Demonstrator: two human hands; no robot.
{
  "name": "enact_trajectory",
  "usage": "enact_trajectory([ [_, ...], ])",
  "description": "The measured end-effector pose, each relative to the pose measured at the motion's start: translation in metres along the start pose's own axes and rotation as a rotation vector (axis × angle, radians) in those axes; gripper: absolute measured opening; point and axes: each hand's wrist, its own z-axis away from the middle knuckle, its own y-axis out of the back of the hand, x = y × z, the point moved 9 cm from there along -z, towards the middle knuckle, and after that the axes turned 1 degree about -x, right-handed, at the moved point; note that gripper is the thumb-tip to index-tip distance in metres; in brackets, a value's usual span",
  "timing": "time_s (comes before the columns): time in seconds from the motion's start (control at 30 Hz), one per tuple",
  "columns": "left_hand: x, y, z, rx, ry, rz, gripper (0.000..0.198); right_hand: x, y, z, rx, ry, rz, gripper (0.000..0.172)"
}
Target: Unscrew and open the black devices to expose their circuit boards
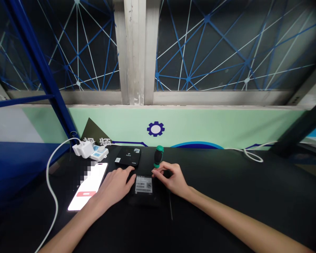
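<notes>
We see the labelled black box point(144, 188) on the table point(239, 186) looking unopened, work seemingly unfinished; our right hand point(171, 176) pinches the screwdriver point(158, 156) by the box's far-right corner, our left hand point(116, 183) lies loose beside its left edge

A black desk point(239, 182) holds a lit phone point(94, 181), a labelled device point(143, 184) and, along its back edge from left to right, a white power strip point(98, 153), a black box point(126, 161) and a looped cable point(258, 161).

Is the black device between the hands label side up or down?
Up: the black device shows its pale printed label facing the camera.
</notes>
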Motion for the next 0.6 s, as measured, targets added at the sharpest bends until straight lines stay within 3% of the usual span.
enact_trajectory([
  [0.33, -0.0002, -0.0002, 0.0000, -0.009, -0.004, 0.003, 0.047, 0.0101, -0.0003, 0.0005, -0.005, -0.046, 0.020, 0.029],
  [0.6, -0.0011, -0.0011, 0.0003, 0.010, -0.010, 0.013, 0.047, 0.0004, 0.0010, 0.0006, -0.006, -0.003, 0.040, 0.026],
])
